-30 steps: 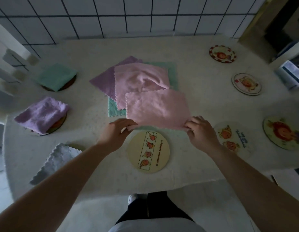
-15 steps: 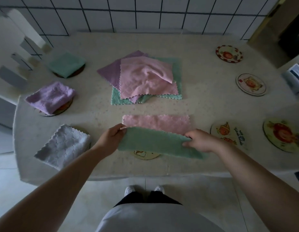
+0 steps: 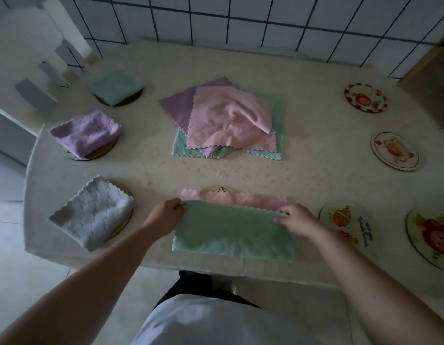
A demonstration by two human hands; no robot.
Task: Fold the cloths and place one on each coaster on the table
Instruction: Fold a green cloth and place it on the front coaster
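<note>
White wall tiles (image 3: 265, 18) with dark grout back a pale speckled table (image 3: 315, 150) that stands on a light floor.

Item in hand: one cloth (image 3: 233, 230), green on its upper face and pink on the other, lying at the table's near edge. Left hand (image 3: 166, 216) pinches its far left corner; right hand (image 3: 294, 220) pinches its far right corner. The green face spreads between the two grips and toward the person. A pink strip shows just beyond the held edge. Directly beyond that strip, the rim of a cream coaster (image 3: 219, 189) shows, mostly covered by the cloth.

Left of the left-hand grip: a folded white cloth (image 3: 91, 215) on a coaster; farther out, a folded lilac cloth (image 3: 85, 131) on a coaster; farthest, a folded green cloth (image 3: 115, 85) on a dark coaster.

Beyond both grips, mid-table: an unfolded stack (image 3: 228, 120) of pink, lilac and green cloths.

Right of the right-hand grip: four uncovered picture coasters, the nearest (image 3: 346, 222) just beside the right wrist, then one at the right edge (image 3: 429, 235), one farther out (image 3: 395, 151) and the farthest (image 3: 365, 97) with a red-checked rim.
</note>
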